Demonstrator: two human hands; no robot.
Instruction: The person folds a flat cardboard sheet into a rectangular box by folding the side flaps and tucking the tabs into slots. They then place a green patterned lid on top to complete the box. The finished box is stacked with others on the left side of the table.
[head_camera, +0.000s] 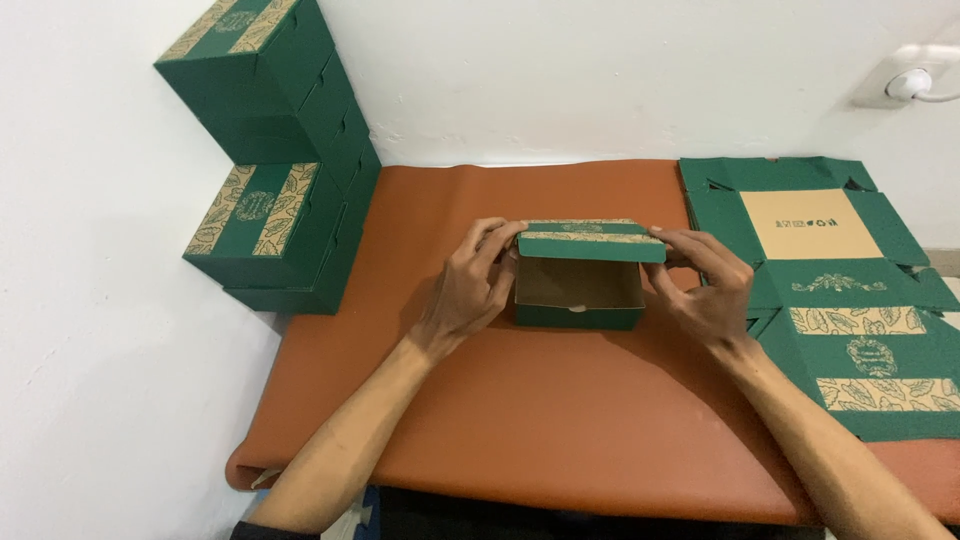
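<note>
A small green cardboard box with tan leaf patterns stands in the middle of the brown mat. Its lid is half lowered and the brown inside shows. My left hand grips the box's left side, fingertips on the lid's left corner. On the other side, my right hand holds the lid's right end and the box's right wall.
Several finished green boxes are stacked at the left against the white wall. A pile of flat unfolded green box blanks lies at the right on the mat. A white wall socket with a plug sits at the top right.
</note>
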